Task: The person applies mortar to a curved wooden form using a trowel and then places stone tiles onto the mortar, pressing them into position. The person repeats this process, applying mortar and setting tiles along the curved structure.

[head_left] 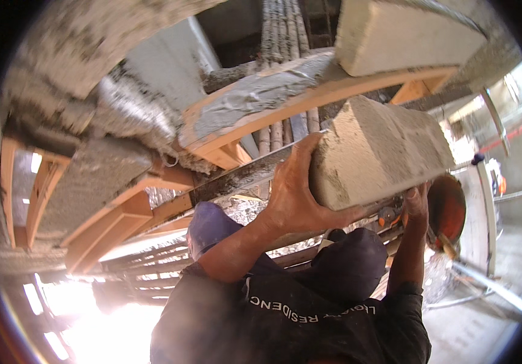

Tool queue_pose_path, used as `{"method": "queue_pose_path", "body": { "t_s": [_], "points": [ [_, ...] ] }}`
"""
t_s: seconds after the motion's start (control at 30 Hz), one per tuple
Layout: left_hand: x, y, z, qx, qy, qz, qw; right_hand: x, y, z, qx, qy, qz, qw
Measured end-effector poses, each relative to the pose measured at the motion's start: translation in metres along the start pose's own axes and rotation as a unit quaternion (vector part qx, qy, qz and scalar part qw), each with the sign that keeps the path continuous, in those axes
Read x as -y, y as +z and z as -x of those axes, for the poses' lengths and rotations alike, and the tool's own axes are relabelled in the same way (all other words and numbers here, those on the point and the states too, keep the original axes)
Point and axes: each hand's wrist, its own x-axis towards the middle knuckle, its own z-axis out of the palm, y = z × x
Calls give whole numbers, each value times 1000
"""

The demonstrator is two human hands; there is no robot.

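Both my hands hold a pale, rough concrete block [388, 145], tilted in front of me. My left hand [294, 188] grips its left end, with the thumb along the lower edge and the fingers up the side. My right hand [417, 203] supports the underside near the right; part of its fingers is hidden behind the block. Just beyond the block is a curved wooden form [309, 102], its left part spread with wet grey mortar [255, 94]. Another pale block [406, 36] rests on the form's right part.
A second wooden form [115, 224] stands at the left beneath rough masonry [60, 48]. Several wooden poles [282, 30] run behind the mortared form. An orange-red bucket [447, 209] is to the right of my right hand. Wooden slats [145, 267] lie below.
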Motion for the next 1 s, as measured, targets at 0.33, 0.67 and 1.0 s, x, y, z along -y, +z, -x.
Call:
{"method": "queue_pose_path", "body": {
  "t_s": [0.33, 0.67, 1.0],
  "points": [
    [71, -61, 67, -130, 32, 170, 976, 187, 140, -60, 161, -127, 179, 962],
    [81, -118, 102, -331, 59, -182, 924, 304, 284, -79, 307, -459, 504, 664],
    [124, -96, 72, -371, -26, -110, 922, 274, 322, -115, 326, -490, 531, 609]
  ]
}}
